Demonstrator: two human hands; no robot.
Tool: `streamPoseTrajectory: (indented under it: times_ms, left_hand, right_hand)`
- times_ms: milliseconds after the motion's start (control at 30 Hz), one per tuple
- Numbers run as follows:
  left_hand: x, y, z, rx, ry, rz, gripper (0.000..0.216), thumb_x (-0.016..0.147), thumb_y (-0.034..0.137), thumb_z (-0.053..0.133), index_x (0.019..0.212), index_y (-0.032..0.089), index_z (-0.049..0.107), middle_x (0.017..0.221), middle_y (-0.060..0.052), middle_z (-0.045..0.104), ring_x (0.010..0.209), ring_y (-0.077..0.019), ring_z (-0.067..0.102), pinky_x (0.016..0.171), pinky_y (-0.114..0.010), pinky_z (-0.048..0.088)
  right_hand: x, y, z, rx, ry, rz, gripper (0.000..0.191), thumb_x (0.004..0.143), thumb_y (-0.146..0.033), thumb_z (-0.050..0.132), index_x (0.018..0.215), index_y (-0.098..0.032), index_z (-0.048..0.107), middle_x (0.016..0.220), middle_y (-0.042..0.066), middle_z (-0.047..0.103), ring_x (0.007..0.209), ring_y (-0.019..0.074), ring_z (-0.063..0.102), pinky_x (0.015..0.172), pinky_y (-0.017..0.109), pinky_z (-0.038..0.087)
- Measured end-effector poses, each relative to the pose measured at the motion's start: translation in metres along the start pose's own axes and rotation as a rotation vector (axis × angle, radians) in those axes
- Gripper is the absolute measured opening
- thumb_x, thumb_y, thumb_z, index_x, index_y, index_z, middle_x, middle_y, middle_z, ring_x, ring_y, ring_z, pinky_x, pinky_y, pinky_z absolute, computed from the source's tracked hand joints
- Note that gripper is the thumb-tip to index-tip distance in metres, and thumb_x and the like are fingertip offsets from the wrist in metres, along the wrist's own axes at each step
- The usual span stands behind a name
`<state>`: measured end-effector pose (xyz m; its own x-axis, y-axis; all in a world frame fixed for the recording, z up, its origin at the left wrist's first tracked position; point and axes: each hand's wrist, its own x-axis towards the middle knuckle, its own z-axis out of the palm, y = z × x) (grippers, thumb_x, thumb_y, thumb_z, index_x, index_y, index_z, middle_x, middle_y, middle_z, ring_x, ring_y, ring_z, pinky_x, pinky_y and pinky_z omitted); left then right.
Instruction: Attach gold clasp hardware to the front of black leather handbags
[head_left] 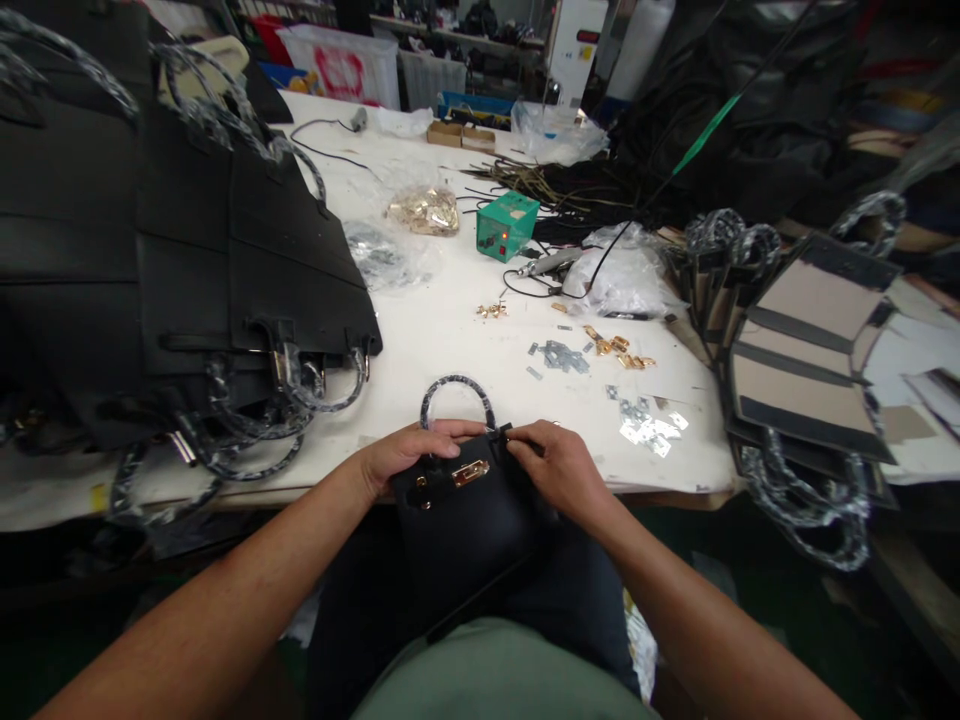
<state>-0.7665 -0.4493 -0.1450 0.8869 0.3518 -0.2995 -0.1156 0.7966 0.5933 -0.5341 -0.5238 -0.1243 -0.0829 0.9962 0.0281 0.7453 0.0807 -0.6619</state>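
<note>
A black handbag (457,530) with a gold clasp (470,473) rests on my lap against the table's front edge. Its round handle (457,380), wrapped in clear plastic, stands up at the top. My left hand (420,447) grips the bag's upper edge near the handle, thumb on the front and fingers behind. At the bag's upper right corner, my right hand (551,462) pinches with thumb and forefinger by a small strap end; whatever lies between the fingertips is too small to make out. Gold studs (423,490) show on the bag's left side.
Black bags (187,250) are piled at the left, and unfinished bag pieces (810,340) at the right. On the white table (420,320) lie gold fittings (619,345), grey metal plates (562,357), silver plates (649,425), a green power box (507,225) and a corded screwdriver (551,262).
</note>
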Motion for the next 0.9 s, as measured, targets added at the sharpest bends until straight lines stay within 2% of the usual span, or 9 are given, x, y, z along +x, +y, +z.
streamPoseTrajectory:
  times_ms: [133,233,433,667,900]
  left_hand:
    - [0.000,-0.001,-0.003,0.025,0.017,-0.010,0.052,0.081,0.014,0.058,0.132,0.010,0.055,0.125,-0.016,0.065,0.104,-0.0251,0.067,0.091,-0.033,0.050]
    - [0.000,0.000,-0.003,0.030,0.027,-0.007,0.054,0.079,0.014,0.058,0.133,0.010,0.054,0.125,-0.017,0.065,0.104,-0.0263,0.067,0.091,-0.034,0.050]
    - [0.001,0.000,-0.003,0.027,0.012,-0.007,0.053,0.080,0.013,0.057,0.133,0.010,0.054,0.125,-0.017,0.065,0.102,-0.0252,0.067,0.089,-0.033,0.051]
    - [0.001,0.000,-0.002,0.008,0.002,0.003,0.049,0.080,0.012,0.057,0.129,0.009,0.057,0.118,-0.016,0.069,0.097,-0.0232,0.069,0.086,-0.031,0.052]
    - [0.000,0.000,0.000,0.019,0.070,-0.015,0.054,0.077,0.014,0.060,0.131,0.009,0.055,0.119,-0.016,0.068,0.098,-0.0247,0.068,0.087,-0.033,0.051]
  right_hand:
    - [0.010,-0.002,-0.028,0.046,-0.261,-0.141,0.032,0.083,-0.011,0.058,0.110,-0.026,0.070,0.092,0.001,0.068,0.083,0.0160,0.061,0.079,0.028,0.046]
    - [0.013,-0.005,-0.038,-0.014,-0.327,-0.221,0.035,0.079,-0.005,0.057,0.105,-0.026,0.070,0.087,0.000,0.066,0.080,0.0151,0.060,0.076,0.026,0.045]
    - [0.011,-0.006,-0.034,-0.156,-0.327,-0.264,0.027,0.084,-0.013,0.056,0.106,-0.024,0.067,0.090,0.002,0.064,0.080,0.0162,0.060,0.076,0.027,0.045]
    - [0.011,-0.003,-0.028,-0.171,-0.295,-0.269,0.026,0.086,-0.015,0.055,0.108,-0.025,0.067,0.088,0.002,0.063,0.079,0.0162,0.061,0.075,0.026,0.045]
    - [0.012,0.002,-0.019,-0.334,-0.285,-0.340,0.029,0.088,-0.019,0.053,0.116,-0.023,0.063,0.088,0.004,0.062,0.079,0.0172,0.059,0.072,0.026,0.044]
